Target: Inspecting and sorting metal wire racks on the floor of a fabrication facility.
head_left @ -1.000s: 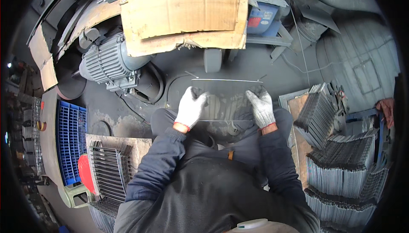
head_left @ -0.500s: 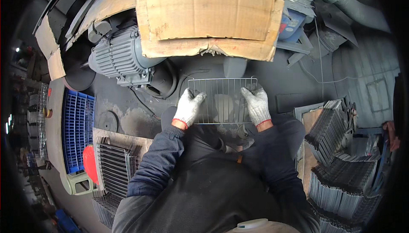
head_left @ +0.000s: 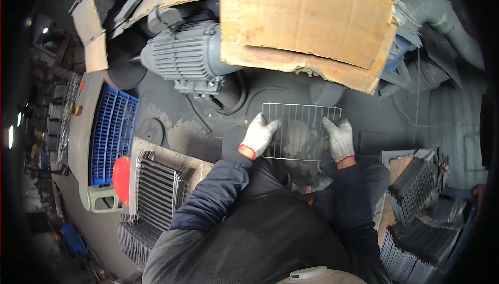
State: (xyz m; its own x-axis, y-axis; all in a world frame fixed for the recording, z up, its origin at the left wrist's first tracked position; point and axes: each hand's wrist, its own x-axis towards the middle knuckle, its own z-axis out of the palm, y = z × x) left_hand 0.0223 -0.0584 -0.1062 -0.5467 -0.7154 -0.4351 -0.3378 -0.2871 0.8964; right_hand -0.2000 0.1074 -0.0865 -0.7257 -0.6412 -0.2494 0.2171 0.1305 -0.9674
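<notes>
A rectangular wire rack (head_left: 305,158) of thin shiny metal rods is held out over my lap. My left hand (head_left: 261,134), in a white knit glove with a red cuff, grips its left side with the thumb on top. On the opposite side my right hand (head_left: 340,138), gloved the same way, pinches the edge. Fingers under the rack are partly hidden. Just beyond it hangs a cardboard sheet (head_left: 306,19), apart from the rack.
Stacked wire racks (head_left: 158,190) stand at my left on a board, and more rack stacks (head_left: 413,237) at my right. A grey motor (head_left: 182,53) sits ahead left. Beyond the left stack are a red round object (head_left: 121,179) and a blue plastic crate (head_left: 112,136).
My view has turned, so the surroundings sit further right and tilted. Both hands keep their hold on the wire rack.
</notes>
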